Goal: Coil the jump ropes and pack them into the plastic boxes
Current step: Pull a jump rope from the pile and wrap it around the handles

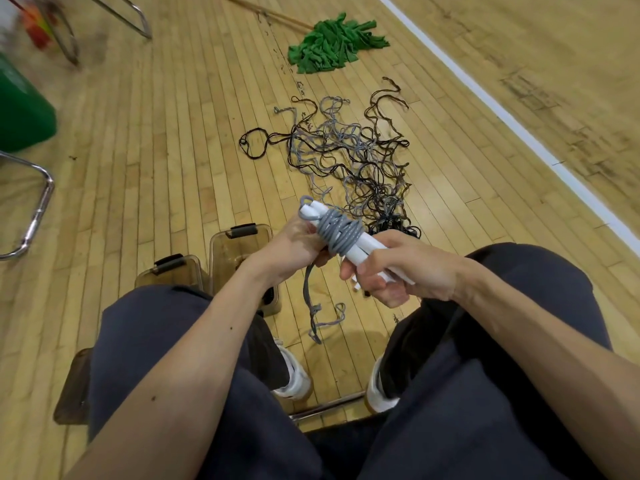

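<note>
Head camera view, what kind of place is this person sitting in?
Probably a gym or sports hall: a strip-wood floor with a white court line, a tangled pile of jump ropes on it, and a green mop.

Looks like a gym hall: varnished hardwood strip floor (173,150), white court line (512,126) running far right, green mop (329,46) lying far, tubular metal chair legs (38,206) left.

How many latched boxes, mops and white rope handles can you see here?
Latched boxes: 2
Mops: 1
White handles: 2
Total: 5
</note>
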`<state>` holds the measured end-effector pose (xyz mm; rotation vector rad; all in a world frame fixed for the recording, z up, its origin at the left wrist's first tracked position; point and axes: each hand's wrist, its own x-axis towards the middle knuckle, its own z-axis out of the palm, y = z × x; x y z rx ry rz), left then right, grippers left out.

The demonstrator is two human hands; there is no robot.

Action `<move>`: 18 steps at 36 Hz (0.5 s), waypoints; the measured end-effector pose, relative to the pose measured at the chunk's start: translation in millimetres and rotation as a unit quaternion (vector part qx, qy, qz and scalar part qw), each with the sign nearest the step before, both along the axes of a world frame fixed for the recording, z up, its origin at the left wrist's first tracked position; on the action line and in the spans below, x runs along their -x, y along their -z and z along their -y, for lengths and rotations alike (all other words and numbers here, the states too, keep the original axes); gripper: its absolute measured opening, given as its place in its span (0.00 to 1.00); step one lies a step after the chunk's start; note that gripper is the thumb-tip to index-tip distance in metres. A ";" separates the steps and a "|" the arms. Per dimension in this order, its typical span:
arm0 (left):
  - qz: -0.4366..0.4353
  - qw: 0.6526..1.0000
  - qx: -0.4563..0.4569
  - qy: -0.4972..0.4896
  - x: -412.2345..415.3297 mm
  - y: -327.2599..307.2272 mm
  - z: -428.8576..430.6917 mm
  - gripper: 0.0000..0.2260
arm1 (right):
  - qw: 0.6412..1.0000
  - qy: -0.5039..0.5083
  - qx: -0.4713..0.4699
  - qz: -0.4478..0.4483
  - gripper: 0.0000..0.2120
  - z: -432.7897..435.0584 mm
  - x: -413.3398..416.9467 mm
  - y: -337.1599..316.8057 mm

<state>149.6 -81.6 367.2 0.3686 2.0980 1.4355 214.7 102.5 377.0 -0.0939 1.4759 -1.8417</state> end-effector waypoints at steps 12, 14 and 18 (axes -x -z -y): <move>0.026 0.999 0.025 -0.003 4.3 4.7 -4.2 0.13 | 0.982 0.123 -0.119 -0.079 0.09 3.6 3.6 4.6; 0.039 0.999 0.014 0.010 2.7 1.9 -4.8 0.13 | 0.977 0.142 -0.134 -0.081 0.12 3.5 4.8 6.0; 0.073 0.997 0.010 0.034 0.0 -2.2 -5.2 0.14 | 0.964 0.207 -0.148 -0.069 0.11 1.6 9.2 8.5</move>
